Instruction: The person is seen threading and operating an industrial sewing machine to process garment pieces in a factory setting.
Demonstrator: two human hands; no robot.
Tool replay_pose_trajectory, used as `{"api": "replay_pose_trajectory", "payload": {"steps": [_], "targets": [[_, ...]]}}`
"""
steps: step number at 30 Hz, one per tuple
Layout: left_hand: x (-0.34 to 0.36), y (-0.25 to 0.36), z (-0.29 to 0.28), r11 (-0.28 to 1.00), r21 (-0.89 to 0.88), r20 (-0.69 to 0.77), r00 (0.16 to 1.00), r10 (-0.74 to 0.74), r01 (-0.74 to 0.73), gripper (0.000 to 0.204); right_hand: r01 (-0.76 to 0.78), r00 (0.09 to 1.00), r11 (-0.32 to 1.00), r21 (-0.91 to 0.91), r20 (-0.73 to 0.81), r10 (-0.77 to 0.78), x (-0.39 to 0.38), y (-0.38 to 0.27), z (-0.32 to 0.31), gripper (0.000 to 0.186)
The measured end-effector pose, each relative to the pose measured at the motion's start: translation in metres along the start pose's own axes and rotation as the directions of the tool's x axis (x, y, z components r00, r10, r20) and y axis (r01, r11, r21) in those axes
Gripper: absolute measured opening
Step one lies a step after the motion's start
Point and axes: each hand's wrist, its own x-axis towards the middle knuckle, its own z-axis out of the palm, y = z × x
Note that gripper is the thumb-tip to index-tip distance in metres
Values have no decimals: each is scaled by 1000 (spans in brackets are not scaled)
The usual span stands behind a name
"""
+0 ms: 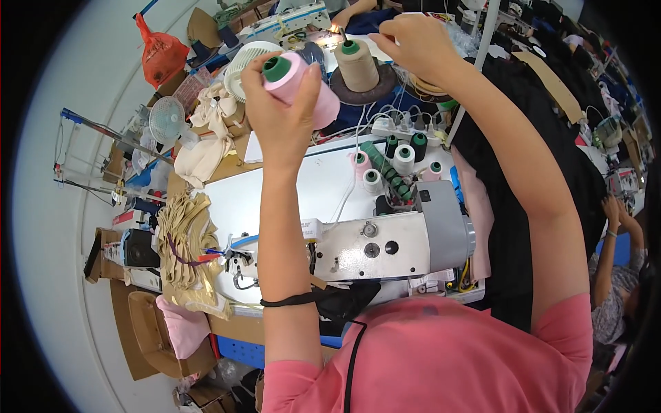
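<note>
My left hand (281, 127) is raised above the sewing table, its fingers and thumb wrapped round a pink thread cone (326, 110) with a green core. To the right of it, a beige thread cone (359, 70) stands upright on a dark round base (345, 93). My right hand (421, 47) is held up just right of the beige cone's top. Its fingers are curled together, and anything they pinch is too fine to see. Below both arms lies a white and grey sewing machine (372, 241), partly covered by my left forearm.
Small thread spools (405, 160) stand behind the machine, near a power strip (399, 126). Stacked beige fabric pieces (182, 241) lie at the left. A metal pole (482, 62) rises by my right forearm. Another person's hand (351, 14) works at a second machine (286, 24) beyond.
</note>
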Motion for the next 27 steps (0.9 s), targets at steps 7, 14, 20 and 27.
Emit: {"api": "replay_pose_trajectory", "payload": {"steps": [7, 14, 20, 27], "targets": [[-5, -1, -8, 998, 48, -10, 999, -36, 36, 44, -140, 989, 965, 220, 78, 125, 9, 8, -10, 38], [-1, 9, -16, 986, 158, -100, 992, 72, -56, 45, -342, 908, 923, 174, 312, 278, 20, -3, -19, 37], [-15, 44, 21, 877, 92, 182, 874, 451, -472, 52, -274, 959, 944, -184, 21, 283, 51, 4, 34, 19], [-28, 40, 21, 965, -58, 368, 893, 258, -254, 57, -202, 979, 963, -182, -36, 198, 39, 22, 28, 21]]}}
